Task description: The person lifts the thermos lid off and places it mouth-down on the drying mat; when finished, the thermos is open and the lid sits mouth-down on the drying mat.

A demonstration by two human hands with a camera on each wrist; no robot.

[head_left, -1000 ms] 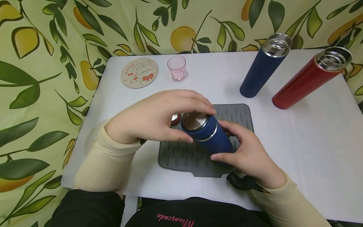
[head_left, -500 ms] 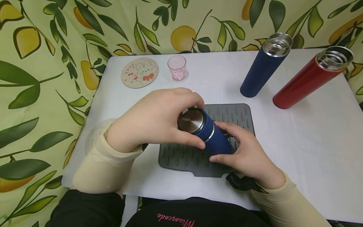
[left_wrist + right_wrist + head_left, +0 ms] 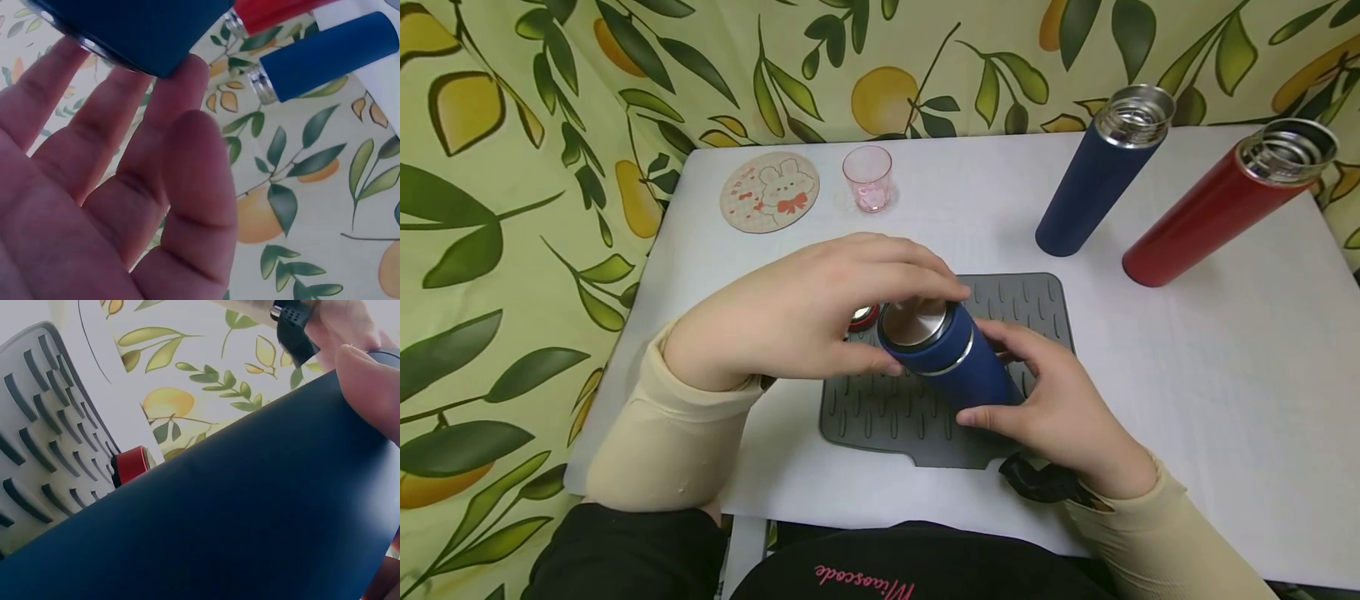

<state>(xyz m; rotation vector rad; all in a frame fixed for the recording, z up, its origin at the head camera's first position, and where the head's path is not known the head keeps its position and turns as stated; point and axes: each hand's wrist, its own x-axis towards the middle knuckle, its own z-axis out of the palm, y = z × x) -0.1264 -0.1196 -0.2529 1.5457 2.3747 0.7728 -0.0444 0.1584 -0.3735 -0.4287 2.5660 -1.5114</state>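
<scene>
A blue insulated bottle (image 3: 976,379) leans over the grey ridged mat, its steel-topped lid (image 3: 917,323) tilted toward the left. My right hand (image 3: 1060,400) grips the bottle's body, thumb on the near side. My left hand (image 3: 823,308) is around the lid, with the thumb at its near edge and fingertips at the far edge. In the left wrist view, the fingertips (image 3: 195,69) lie right at the blue edge, and the thumb is out of view. Partly hidden behind the left hand, a small red lid (image 3: 863,317) sits on the mat.
The grey mat (image 3: 880,421) lies mid-table. Two topless bottles, one dark blue (image 3: 1093,187) and one red (image 3: 1213,212), stand at the back right. A pink glass (image 3: 871,187) and a round rabbit coaster (image 3: 770,193) are at the back left. Patterned cloth hangs behind.
Half a second ago my left hand was turned farther around the lid and the bottle leaned more left. Now the hand has turned back, showing the red lid again. My right hand stays put.
</scene>
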